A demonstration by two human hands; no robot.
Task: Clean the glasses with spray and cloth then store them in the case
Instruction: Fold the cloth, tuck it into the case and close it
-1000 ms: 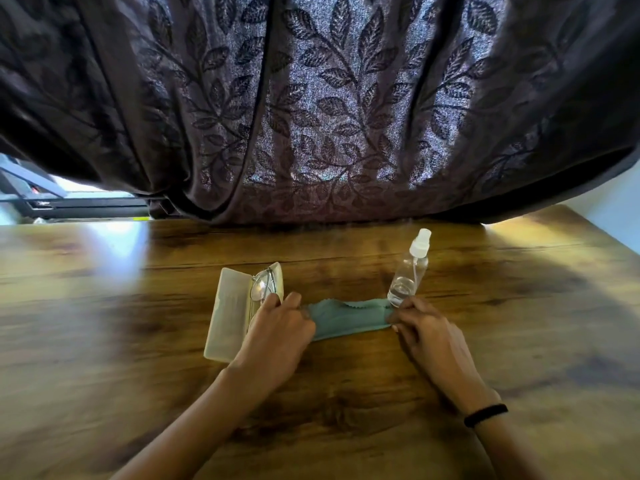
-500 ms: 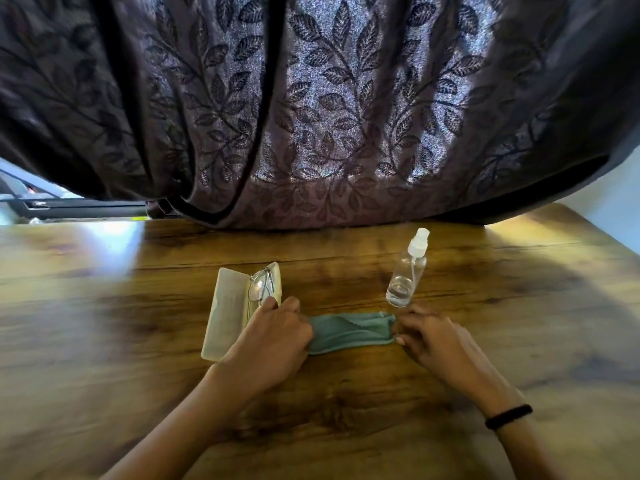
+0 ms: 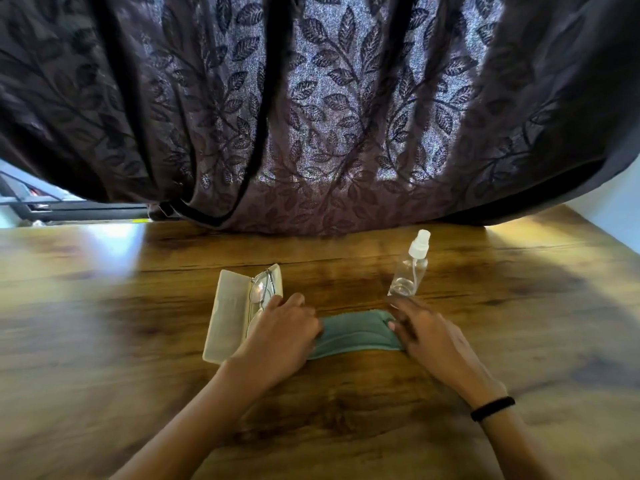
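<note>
The glasses [image 3: 260, 295] lie folded in the open case [image 3: 228, 315], left of centre on the desk [image 3: 104, 323]; thin metal rims and clear lenses suggest something light and fragile, best lifted by the frame at the bridge or a hinge, never by the lenses. The case looks like a stiff, pale clamshell that should stay put if steadied. Just to its right the teal cloth [image 3: 356, 334] lies rumpled on the wood, soft and limp, easy to pinch at any edge. The left hand [image 3: 280, 337] rests over the cloth's left end with its fingers curled down, touching the case's near right edge; whether they pinch the cloth or the glasses I cannot tell. The right hand [image 3: 429, 337] covers the cloth's right end, fingers blurred, grip unclear. The spray bottle [image 3: 410, 268] stands upright just beyond it, clear plastic, little liquid left, likely light and easy to tip. The near half of the glasses is hidden behind the left hand. A leaf-patterned curtain [image 3: 329, 109] hangs at the far edge.
</note>
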